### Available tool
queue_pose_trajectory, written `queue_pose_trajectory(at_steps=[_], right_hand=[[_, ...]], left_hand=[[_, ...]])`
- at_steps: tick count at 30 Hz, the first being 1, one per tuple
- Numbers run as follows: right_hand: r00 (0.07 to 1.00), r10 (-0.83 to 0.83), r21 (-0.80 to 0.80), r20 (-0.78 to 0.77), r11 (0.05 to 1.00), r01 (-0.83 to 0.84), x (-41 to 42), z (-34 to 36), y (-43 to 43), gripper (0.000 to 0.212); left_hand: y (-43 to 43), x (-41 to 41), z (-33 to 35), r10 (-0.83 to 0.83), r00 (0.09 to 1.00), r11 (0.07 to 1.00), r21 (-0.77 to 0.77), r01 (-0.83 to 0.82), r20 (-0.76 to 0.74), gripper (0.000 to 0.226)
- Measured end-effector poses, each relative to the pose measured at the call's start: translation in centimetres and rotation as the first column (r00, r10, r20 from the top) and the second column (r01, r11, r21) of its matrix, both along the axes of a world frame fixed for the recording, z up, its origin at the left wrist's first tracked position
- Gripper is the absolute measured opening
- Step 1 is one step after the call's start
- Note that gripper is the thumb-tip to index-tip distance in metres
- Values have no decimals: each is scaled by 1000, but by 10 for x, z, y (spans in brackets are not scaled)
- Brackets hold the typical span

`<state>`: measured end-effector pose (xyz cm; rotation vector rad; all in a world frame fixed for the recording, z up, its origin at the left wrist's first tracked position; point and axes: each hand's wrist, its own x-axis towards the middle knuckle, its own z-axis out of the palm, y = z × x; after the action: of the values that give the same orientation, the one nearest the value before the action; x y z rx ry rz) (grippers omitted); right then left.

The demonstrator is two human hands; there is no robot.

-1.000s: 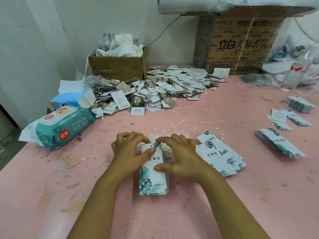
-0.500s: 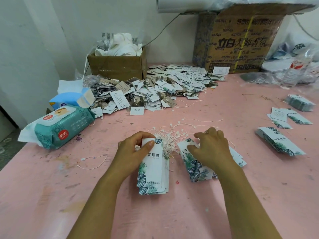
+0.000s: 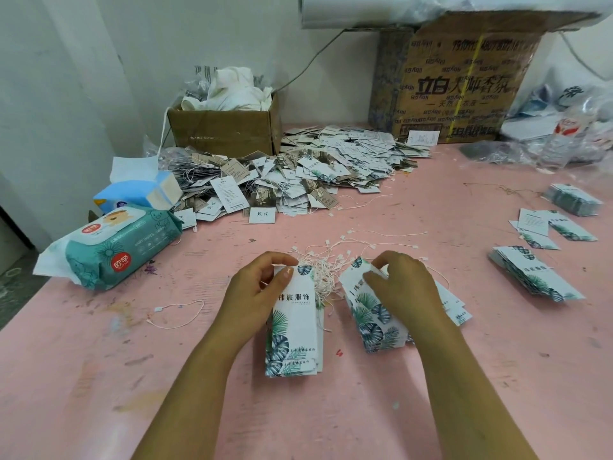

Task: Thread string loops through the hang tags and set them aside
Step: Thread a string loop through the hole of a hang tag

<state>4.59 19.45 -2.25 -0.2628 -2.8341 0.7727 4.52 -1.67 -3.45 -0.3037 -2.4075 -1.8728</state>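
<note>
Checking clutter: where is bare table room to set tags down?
Free: between wipes pack and left hand with its tag stack, bar one stray string loop; between tag pile under right hand and right-side stack; the near table area. Crowded: rear tag heap, strings between hands.

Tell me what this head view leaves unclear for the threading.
Held tag stack's hole: head view, under left hand's thumb.
Which of the fanned tags right hand pinches: under its fingers.
String bundle ends: tangled, behind both hands.
Far tag pile print: too small.
</note>
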Motion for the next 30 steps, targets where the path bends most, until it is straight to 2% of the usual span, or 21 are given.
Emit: queue_pose_trajectory(at_steps=[2,4,7,9,10,12,14,17,21,25,30], right_hand=[[996,-11,-123,-92,992,0,-2,2,1,9],[989,0,-326,-150,944,-49,-3,6,0,10],[973,61,-697,-224,688,-204,2,14,-6,16],[962,144,-792,-231,546,-272,6,16,-14,15],[955,190,-806,-229,512,-296,8,16,-19,16],[943,256,-790,-215,522,-321,9,14,-29,17],[938,282,-735,-200,590,-334,9,9,-36,20],[935,297,-625,-192,698,-350,8,5,-40,25],[929,307,-521,-205,770,-369,8,3,-39,20],[917,344,-514,-203,760,-399,9,4,-40,20],[916,335,-536,-220,743,-401,9,4,-39,32]], left_hand=[[0,-1,0,11,1000,1000,21,-11,3,21],[0,0,1,19,1000,999,35,-19,-4,23],[0,0,2,35,999,998,58,-34,-21,24],[2,1,3,40,999,996,83,-37,-30,23],[3,2,4,32,999,994,106,-29,-34,19],[5,4,7,-10,1000,986,169,14,-24,14],[7,6,7,-51,999,976,212,52,-9,23],[10,5,7,-10,1000,977,215,15,-24,19],[10,5,6,-12,1000,978,208,18,-28,31],[12,7,8,-69,997,965,252,77,-38,37],[18,6,8,-26,1000,924,381,19,14,30]])
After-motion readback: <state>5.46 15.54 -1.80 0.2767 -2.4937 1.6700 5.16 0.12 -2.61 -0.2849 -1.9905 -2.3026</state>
